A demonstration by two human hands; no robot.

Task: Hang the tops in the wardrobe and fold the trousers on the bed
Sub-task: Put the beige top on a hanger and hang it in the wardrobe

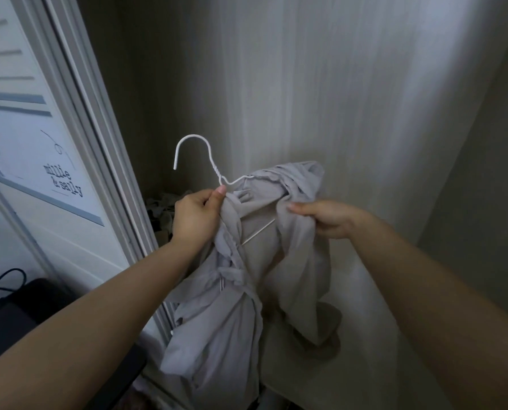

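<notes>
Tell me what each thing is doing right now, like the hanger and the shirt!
white hanger: held up, hook free, not on a rail.
grey top: bunched, partly on the hanger, crumpled.
left hand: fingers pinch hanger neck and cloth.
right hand: grips the top's other shoulder.
wardrobe door: open.

We see a pale grey top [240, 306] bunched and twisted over a white wire hanger [214, 170] — not yet spread straight. The hanger is tilted, its hook curving up and to the left, free of any rail. One shoulder of the top is gathered over the hanger's upper arm; the rest hangs down in crumpled folds, a stretch of the wire showing through the neck opening. It is held up in front of the wardrobe's [320, 84] pale back panel.
</notes>
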